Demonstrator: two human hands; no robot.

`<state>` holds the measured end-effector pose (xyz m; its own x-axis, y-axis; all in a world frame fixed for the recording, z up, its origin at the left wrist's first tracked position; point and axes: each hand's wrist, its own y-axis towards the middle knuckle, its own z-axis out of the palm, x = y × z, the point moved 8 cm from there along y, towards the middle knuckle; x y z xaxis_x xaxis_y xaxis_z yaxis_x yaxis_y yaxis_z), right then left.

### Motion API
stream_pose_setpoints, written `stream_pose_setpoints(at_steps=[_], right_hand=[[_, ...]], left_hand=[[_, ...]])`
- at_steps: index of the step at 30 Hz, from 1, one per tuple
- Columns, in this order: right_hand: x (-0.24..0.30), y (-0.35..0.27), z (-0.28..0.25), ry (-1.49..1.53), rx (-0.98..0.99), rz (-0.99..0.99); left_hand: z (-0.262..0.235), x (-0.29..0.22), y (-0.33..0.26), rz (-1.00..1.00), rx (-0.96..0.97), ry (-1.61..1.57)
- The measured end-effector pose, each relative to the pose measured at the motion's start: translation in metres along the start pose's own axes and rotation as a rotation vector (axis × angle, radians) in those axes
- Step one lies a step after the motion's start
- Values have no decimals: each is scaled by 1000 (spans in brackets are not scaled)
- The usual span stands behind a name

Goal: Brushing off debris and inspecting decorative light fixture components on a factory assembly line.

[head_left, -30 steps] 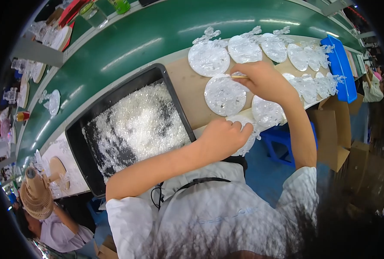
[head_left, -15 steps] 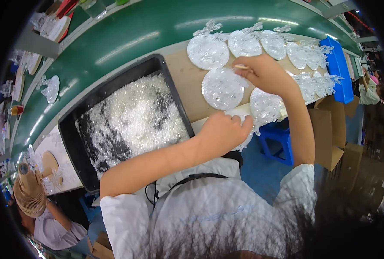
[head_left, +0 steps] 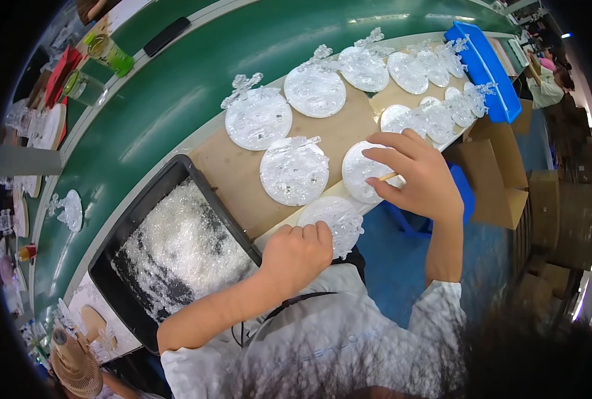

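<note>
At the left, a black tray (head_left: 151,199) is sitting on the bench edge, filled with a heap of clear crystal pieces (head_left: 183,249). Just right of it, the left hand (head_left: 297,255) is coming up from the lower edge on a bent forearm, its fingers curling together into a loose fist, knuckles up; the fingertips are pressing down on the near rim of a round clear disc (head_left: 332,219) lying at the front edge of the brown board (head_left: 229,169). Further right, the right hand (head_left: 419,179) is reaching in with the wrist bent and the forearm running almost straight down toward the lower edge; thumb and forefinger are pinching a thin pale stick (head_left: 387,177) while the other fingers are fanning out over a second disc (head_left: 362,171). Beyond both hands, more clear discs (head_left: 258,120) are lying in rows across the board, running toward a blue bin (head_left: 485,66) at the far right
</note>
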<state>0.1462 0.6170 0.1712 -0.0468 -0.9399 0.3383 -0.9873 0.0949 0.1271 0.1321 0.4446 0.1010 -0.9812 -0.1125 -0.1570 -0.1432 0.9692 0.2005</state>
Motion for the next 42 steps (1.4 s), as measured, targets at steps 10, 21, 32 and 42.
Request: stream_pose_setpoints(at_steps=[10,21,32,42], right_hand=[[-51,14,33,-156,215,40],[-62,59,46,-238,154,-41],[-57,82,50,-252,131,-97],[-56,56,19,8,8,1]], left_hand=[[7,1,1,-6,25,-73],[-39,0,-8,-54,-3,-128],[-90,32,-79,-199,-119,-94],[-177,239,-165,-734,-631,13]])
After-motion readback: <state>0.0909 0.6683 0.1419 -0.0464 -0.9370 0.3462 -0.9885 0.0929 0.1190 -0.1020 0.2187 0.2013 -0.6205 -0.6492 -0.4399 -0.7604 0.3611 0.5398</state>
